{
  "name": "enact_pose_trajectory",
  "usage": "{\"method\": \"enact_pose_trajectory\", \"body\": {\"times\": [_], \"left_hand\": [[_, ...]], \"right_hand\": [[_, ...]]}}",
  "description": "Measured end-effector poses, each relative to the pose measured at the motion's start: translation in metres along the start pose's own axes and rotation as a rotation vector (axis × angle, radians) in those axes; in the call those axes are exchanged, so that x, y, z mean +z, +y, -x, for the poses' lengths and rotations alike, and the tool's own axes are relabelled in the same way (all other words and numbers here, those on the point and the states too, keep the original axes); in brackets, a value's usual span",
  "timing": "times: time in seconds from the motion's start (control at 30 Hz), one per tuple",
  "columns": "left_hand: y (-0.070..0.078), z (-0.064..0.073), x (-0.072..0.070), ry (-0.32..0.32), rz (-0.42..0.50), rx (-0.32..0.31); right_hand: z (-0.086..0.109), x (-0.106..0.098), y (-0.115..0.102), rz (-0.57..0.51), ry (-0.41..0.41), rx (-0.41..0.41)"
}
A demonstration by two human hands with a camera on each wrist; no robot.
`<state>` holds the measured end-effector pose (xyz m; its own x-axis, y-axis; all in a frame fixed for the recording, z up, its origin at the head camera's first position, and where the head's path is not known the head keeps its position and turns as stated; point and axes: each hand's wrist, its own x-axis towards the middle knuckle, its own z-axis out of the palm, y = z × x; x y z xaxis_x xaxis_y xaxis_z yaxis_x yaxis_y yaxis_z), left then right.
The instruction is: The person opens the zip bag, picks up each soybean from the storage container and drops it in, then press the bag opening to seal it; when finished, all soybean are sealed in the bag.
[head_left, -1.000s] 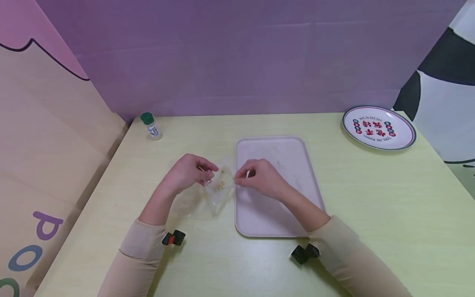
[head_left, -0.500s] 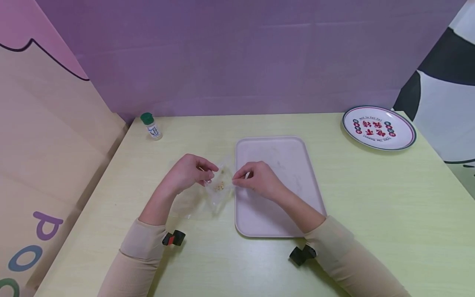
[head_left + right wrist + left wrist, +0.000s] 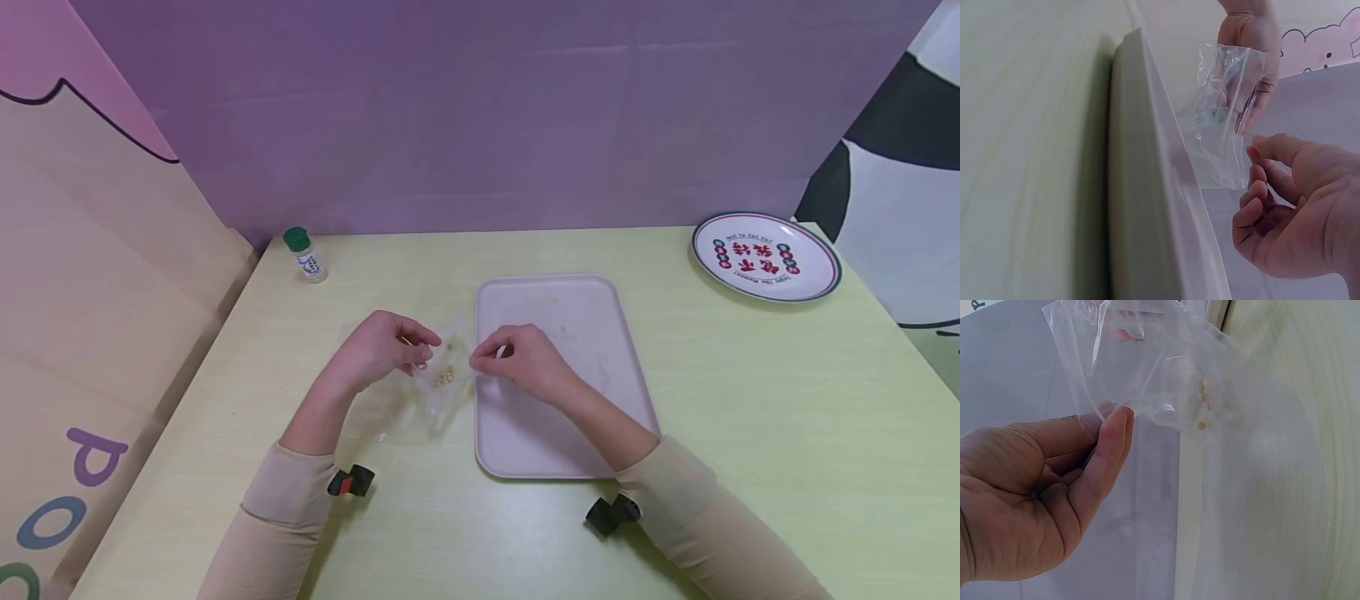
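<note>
My left hand (image 3: pixel 378 350) pinches the side of a clear plastic zip bag (image 3: pixel 437 402) between thumb and fingers, left of the middle of the table. Several small round yellowish grains (image 3: pixel 444 377) lie inside it; in the left wrist view one grain (image 3: pixel 1202 425) sits low in a fold. From the other side, my right hand (image 3: pixel 528 360) pinches the bag's edge with thumb and index finger, over the tray's left edge. The right wrist view shows the bag (image 3: pixel 1219 150) stretched upright between both hands, its zip strip toward the right.
A pale pinkish rectangular tray (image 3: pixel 562 442) lies under my right hand. At the back left stands a small shaker bottle (image 3: pixel 307 258) with a green cap. An oval white plate (image 3: pixel 765 287) with red lettering sits at the back right. A purple backdrop (image 3: pixel 480 117) rises behind the table.
My right hand has shifted very slightly left along with its forearm. The left hand keeps its place and its pinch on the bag.
</note>
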<state>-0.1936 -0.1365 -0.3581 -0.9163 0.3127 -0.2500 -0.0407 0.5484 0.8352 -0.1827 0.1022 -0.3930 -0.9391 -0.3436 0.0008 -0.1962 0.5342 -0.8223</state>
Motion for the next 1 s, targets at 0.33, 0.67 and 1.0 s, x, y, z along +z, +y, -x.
{"method": "enact_pose_trajectory", "body": {"times": [0.33, 0.67, 1.0], "left_hand": [[0.0, 0.0, -0.002, 0.008, -0.007, 0.008], [0.006, 0.006, -0.006, 0.015, -0.054, 0.019], [0.017, 0.018, -0.011, 0.03, -0.078, 0.09]], "right_hand": [[-0.002, -0.006, 0.004, -0.03, 0.047, -0.013], [0.0, -0.013, 0.003, -0.065, 0.064, -0.02], [0.0, -0.017, 0.003, -0.085, 0.087, -0.03]]}}
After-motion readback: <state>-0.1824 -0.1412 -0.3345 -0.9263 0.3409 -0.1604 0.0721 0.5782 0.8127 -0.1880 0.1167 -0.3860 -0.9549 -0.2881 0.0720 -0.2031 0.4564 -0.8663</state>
